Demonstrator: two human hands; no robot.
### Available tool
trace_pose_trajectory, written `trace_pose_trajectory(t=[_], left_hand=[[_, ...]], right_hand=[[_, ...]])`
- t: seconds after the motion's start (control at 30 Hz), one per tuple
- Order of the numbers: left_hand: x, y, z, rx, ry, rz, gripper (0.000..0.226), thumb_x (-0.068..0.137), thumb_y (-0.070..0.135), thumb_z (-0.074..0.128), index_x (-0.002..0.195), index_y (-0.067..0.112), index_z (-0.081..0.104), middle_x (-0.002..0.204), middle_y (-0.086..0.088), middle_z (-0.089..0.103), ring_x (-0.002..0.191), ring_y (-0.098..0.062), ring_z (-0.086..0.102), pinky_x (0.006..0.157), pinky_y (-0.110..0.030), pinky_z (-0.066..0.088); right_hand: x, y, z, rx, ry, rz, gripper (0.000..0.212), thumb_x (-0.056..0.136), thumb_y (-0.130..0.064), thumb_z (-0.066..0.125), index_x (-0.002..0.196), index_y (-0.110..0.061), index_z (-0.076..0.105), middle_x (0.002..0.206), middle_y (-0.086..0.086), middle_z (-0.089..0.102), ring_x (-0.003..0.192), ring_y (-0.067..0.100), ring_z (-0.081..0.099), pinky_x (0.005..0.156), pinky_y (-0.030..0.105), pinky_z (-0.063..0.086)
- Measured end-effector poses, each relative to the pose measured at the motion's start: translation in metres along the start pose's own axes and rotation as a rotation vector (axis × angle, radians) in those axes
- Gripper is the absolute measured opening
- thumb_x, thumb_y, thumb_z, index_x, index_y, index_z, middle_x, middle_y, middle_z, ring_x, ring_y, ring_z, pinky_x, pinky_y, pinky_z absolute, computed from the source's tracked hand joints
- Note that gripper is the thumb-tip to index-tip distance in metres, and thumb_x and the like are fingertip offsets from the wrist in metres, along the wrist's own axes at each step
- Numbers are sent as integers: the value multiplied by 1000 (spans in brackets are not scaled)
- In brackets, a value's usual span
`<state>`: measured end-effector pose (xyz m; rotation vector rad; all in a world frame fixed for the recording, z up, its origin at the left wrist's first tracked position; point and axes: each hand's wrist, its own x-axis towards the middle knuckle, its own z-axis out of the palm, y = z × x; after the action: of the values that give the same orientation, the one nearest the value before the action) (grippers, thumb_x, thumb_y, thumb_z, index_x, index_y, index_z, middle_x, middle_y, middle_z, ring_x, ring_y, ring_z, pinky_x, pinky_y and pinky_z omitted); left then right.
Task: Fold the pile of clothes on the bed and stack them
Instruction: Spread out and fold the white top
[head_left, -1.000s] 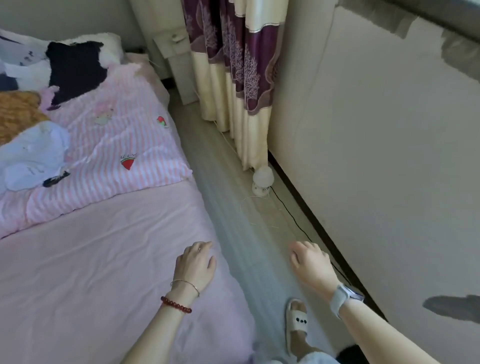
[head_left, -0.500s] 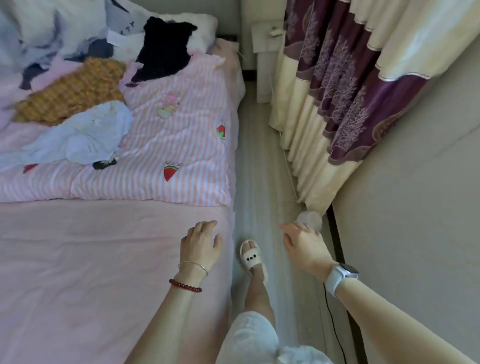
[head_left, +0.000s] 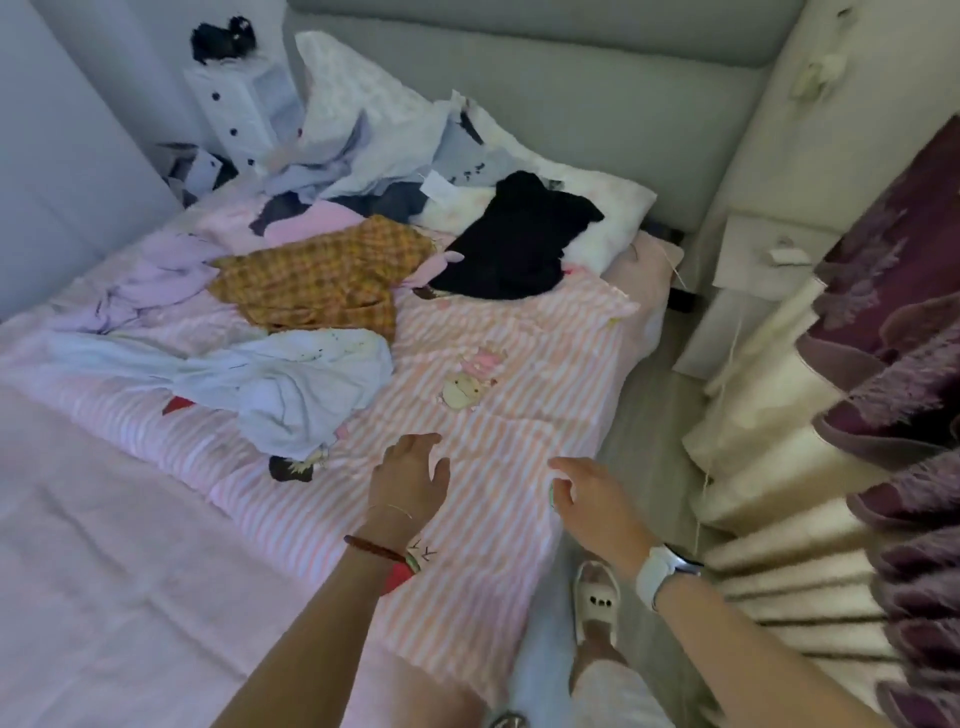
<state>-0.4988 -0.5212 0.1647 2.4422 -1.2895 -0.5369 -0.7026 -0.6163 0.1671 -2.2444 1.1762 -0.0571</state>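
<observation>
Loose clothes lie scattered over a pink striped quilt (head_left: 519, 415) on the bed. A white garment (head_left: 291, 384) is nearest, left of my hands. Behind it lies an orange checked shirt (head_left: 322, 280), with a lilac garment (head_left: 156, 280) to its left and a black garment (head_left: 519, 244) to its right. More pale clothes (head_left: 363, 150) are heaped near the headboard. My left hand (head_left: 410, 483) hovers over the quilt with relaxed fingers and holds nothing. My right hand (head_left: 592, 499) reaches over the quilt's right edge, fingers loose and empty.
A grey headboard (head_left: 571, 104) closes the far end. A white bedside cabinet (head_left: 748, 280) stands at the right, with purple and cream curtains (head_left: 857, 415) beside a narrow floor strip. My slippered foot (head_left: 597, 603) stands there. A plain pink sheet (head_left: 104, 571) covers the near left.
The view has moved forward along the bed and swung left toward the headboard. Both hands now reach out over the striped quilt instead of the plain sheet and floor, nearer the clothes.
</observation>
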Motion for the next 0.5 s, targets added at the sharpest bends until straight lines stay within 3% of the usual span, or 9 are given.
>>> trace_pose_trajectory(t=[0.1, 0.27, 0.4, 0.5], left_hand=[[67, -7, -3, -9, 34, -120, 41, 94, 25, 47, 134, 14, 45, 134, -9, 46, 123, -27, 43, 99, -40, 38], [169, -48, 5, -147, 82, -489, 50, 94, 20, 49, 140, 9, 33, 140, -14, 38, 128, -28, 39, 105, -35, 31], [230, -87, 20, -157, 65, -718, 62, 93, 21, 50, 146, 13, 18, 149, -16, 20, 132, -36, 32, 109, -41, 27], [266, -122, 35, -103, 70, -823, 66, 94, 24, 49, 148, 24, 11, 155, -12, 1, 140, -36, 13, 110, -46, 23]], right_hand=[[90, -3, -11, -11, -130, -131, 40, 99, -28, 35, 138, -22, 41, 138, -4, 47, 129, 19, 38, 104, 34, 36], [249, -12, -5, -87, -289, -342, 38, 98, -26, 34, 134, -17, 43, 127, 3, 52, 118, 24, 44, 92, 36, 42], [343, -15, 21, -62, -372, -449, 36, 97, -22, 36, 131, -19, 46, 125, 0, 52, 120, 22, 44, 93, 33, 39], [394, -23, 49, -66, -452, -524, 38, 97, -24, 37, 135, -21, 41, 129, -1, 48, 122, 18, 42, 94, 29, 37]])
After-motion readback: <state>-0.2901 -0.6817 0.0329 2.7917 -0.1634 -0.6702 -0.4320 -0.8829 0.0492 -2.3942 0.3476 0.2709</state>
